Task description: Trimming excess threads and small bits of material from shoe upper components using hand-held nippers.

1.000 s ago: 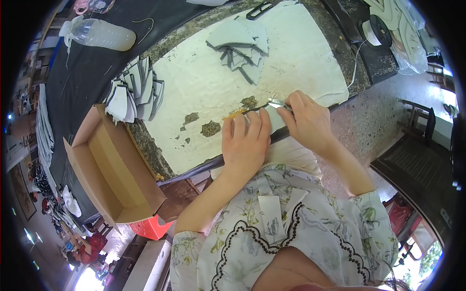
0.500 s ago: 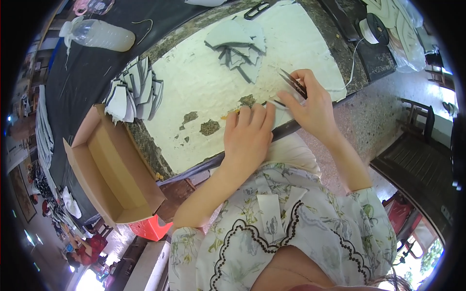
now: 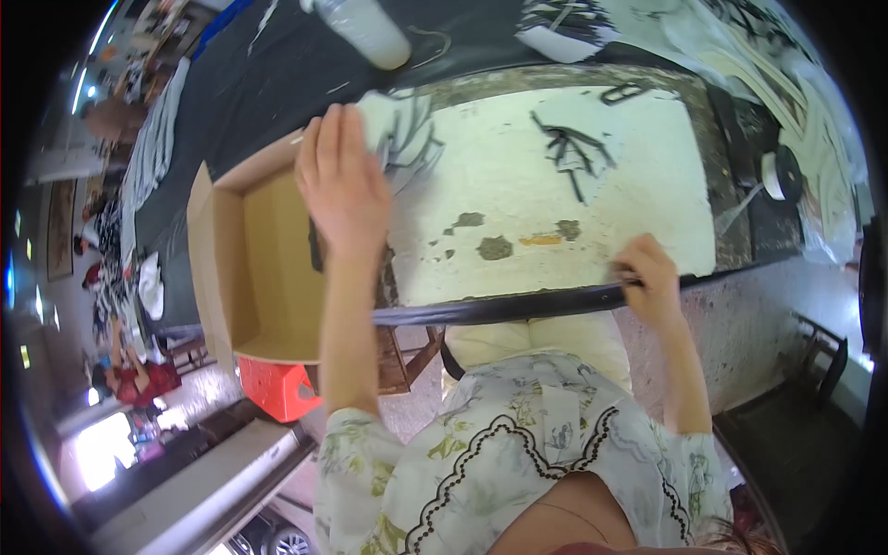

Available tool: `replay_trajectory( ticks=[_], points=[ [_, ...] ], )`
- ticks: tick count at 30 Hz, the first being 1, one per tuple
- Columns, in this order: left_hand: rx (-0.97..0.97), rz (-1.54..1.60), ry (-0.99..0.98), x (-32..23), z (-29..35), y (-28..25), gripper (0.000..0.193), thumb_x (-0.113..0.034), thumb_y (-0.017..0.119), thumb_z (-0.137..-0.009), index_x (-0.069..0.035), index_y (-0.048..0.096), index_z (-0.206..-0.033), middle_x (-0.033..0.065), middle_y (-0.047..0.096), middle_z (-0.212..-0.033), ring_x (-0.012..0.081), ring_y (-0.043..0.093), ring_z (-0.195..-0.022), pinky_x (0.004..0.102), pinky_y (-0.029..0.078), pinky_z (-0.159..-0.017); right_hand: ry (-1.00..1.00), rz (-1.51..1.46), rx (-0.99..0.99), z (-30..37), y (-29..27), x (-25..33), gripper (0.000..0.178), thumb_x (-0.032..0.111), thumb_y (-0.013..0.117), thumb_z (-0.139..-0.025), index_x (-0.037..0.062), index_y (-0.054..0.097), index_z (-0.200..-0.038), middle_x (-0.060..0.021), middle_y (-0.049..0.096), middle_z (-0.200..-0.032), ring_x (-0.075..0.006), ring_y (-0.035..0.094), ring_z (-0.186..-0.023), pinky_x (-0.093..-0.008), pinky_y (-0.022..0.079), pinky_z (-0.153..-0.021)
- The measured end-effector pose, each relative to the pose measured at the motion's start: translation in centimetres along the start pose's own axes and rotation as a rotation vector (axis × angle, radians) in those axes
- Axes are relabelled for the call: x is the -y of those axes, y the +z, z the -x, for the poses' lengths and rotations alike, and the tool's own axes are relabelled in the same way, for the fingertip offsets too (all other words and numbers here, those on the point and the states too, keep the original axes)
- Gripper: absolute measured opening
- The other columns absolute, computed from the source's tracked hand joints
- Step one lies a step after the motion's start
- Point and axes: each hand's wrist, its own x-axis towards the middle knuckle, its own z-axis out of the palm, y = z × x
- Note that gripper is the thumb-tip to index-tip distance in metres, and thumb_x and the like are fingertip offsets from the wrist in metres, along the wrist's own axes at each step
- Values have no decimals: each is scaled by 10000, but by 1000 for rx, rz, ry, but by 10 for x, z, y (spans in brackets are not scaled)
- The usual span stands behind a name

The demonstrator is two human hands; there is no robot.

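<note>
My left hand is raised over the right rim of the cardboard box, its fingers stretched out and slightly smeared by motion. Just beyond its fingers lies a pile of pale cut pieces with dark edges; the hand hides part of it. Whether anything is under the palm cannot be made out. Near the front edge of the white board, my right hand is curled round dark thread snips, which are blurred. A second group of pale, dark-edged pieces rests on the board's far right part.
Behind the board lie a dark clip-like tool, a cloudy plastic bottle and a black-and-white bundle. A thread spool stands at the right. Below the box is a red stool. A person in red sits far left.
My left hand has gone from the board's front edge leftward to the box and the pile beside it. The right hand has drawn nearer the front edge with the snips. The whole view has shifted.
</note>
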Motion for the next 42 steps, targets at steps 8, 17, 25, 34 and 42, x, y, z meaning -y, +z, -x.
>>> replay_trajectory(
  ticks=[8,17,25,34,42],
  points=[
    [187,743,45,-87,-44,61,344,-254,722,-838,-42,670,-1104,136,640,-1163,320,593,-1085,400,470,-928,-218,-391,468,-43,18,91,153,32,630,-797,92,607,-937,-48,649,-820,-237,652,-755,-347,504,-598],
    [690,707,115,-108,-77,109,123,-117,670,-851,-86,699,-967,68,693,-898,322,655,-790,380,523,-714,297,-1136,463,-9,-14,45,59,38,622,-907,-13,651,-903,-23,638,-735,-64,567,-663,-230,424,-574],
    [201,946,359,-90,10,39,356,82,634,-675,-122,693,-962,86,664,-1045,307,641,-904,396,515,-755,614,-1010,139,-32,-38,16,103,108,623,-894,11,639,-925,52,480,-612,-25,400,-521,-203,277,-477],
    [480,648,136,-144,92,-5,353,-135,636,-874,-39,608,-1213,133,593,-1280,321,525,-1239,475,415,-1043,354,-566,292,-58,-1,-2,129,146,630,-910,21,627,-876,84,499,-695,-13,407,-653,-213,333,-574],
    [534,813,616,-123,68,-1,311,-140,678,-855,-53,607,-1145,111,613,-1230,309,549,-1214,461,431,-1032,476,-509,505,-65,-10,0,134,142,645,-908,13,628,-878,46,546,-712,-27,457,-680,-215,376,-613]
  ],
)
